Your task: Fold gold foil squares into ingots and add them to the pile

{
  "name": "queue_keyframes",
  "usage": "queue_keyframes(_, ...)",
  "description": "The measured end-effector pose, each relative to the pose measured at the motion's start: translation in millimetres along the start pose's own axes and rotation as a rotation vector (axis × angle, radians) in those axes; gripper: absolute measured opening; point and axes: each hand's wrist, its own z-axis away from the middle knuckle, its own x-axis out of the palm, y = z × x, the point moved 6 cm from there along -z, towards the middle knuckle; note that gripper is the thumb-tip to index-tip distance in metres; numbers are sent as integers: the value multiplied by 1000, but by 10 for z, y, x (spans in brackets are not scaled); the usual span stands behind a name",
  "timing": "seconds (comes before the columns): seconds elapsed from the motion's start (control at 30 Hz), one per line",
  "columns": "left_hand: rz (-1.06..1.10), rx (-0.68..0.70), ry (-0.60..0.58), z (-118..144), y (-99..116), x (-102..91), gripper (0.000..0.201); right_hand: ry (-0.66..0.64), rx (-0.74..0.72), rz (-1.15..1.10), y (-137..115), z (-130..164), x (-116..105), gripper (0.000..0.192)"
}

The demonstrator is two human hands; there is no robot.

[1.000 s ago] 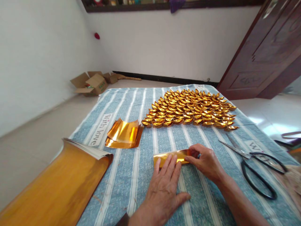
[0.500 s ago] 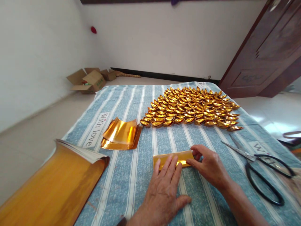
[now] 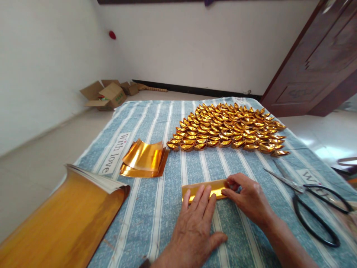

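Folding 1 narrow gold foil strip [image 3: 205, 187] flat: left hand [image 3: 195, 223] presses it down, right hand [image 3: 248, 199] pinches its end; next likely needs a firm crease.

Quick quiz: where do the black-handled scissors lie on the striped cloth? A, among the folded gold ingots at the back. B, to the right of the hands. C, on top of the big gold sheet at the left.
B: the scissors lie on the cloth to the right of the right hand, apart from the folded ingots.
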Motion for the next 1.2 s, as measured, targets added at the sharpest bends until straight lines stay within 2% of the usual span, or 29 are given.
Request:
queue_keyframes(0.23,-7,5,4,-9,4,2,82,-8,11,5,-5,-1,1,7)
queue_keyframes(0.57,-56,-20,-58,-11,-1,35,82,-3,-2,18,26,5,18,7)
queue_keyframes(0.93,-29,-12,-32,-16,13,13,76,12,-11,16,8,14,17,6)
queue_keyframes(1.1,-4,-13,-25,-11,17,-17,72,-33,-78,160,-62,42,51,1)
queue_keyframes(1.2,-15,-25,-55,-23,24,-23,73,1,-156,322,-186,83,65,10)
